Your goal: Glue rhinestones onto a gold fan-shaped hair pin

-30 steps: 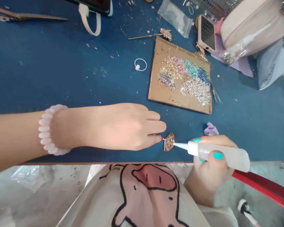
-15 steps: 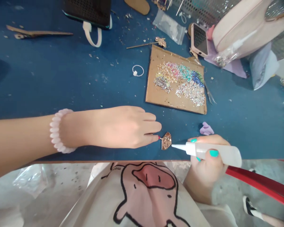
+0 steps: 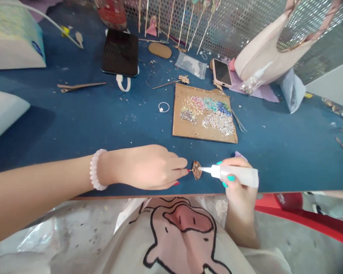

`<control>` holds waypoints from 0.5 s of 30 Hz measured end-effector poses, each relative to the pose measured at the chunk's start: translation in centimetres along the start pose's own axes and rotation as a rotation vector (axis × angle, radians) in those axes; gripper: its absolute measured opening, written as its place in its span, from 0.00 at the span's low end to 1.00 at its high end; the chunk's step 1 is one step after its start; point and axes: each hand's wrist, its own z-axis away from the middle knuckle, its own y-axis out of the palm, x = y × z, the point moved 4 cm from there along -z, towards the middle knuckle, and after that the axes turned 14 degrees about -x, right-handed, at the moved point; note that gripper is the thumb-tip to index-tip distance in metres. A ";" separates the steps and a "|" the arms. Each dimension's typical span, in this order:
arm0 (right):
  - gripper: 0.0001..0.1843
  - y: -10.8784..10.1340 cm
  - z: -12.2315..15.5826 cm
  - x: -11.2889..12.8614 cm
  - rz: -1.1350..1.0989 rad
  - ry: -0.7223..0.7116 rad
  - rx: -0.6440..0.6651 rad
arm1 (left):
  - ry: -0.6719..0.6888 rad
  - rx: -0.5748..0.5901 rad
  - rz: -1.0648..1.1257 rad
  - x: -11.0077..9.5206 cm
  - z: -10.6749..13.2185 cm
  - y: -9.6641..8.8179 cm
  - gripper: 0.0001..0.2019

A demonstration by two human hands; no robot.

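My left hand (image 3: 150,167) is closed over the thin stem of a fan-shaped metal ornament (image 3: 196,172), which has a coppery, patterned face. Most of the stem is hidden under the fingers. In my right hand (image 3: 238,192) lies a white squeeze glue bottle (image 3: 244,176), tipped on its side with its narrow nozzle pointing left. The nozzle's tip is at the ornament's face; whether it touches I cannot tell. A piece of cardboard (image 3: 176,127) bearing heaps of small coloured rhinestones lies just beyond both hands.
Tweezers (image 3: 239,121) lie right of the cardboard, and a white ring-shaped band (image 3: 164,107) lies left. Farther back are a black device (image 3: 120,53), a hair clip (image 3: 81,87), a phone (image 3: 222,72), a plastic bag (image 3: 191,65) and a pale handbag (image 3: 260,49). The table edge runs close below my hands.
The bottle's nozzle has moved from beside the ornament's right edge onto its face. My view has shifted, so more of the table's far and left side shows.
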 end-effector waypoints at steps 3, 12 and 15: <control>0.11 -0.1 0.0 0.5 0.027 -0.045 -0.022 | 0.002 0.003 -0.003 -0.1 -0.1 -0.1 0.18; 0.08 0.6 -0.3 1.2 0.107 -0.132 -0.010 | -0.012 0.008 0.011 -0.1 0.0 0.1 0.15; 0.10 0.5 -0.2 1.1 0.086 -0.147 -0.040 | -0.012 -0.031 0.019 0.0 0.0 0.1 0.14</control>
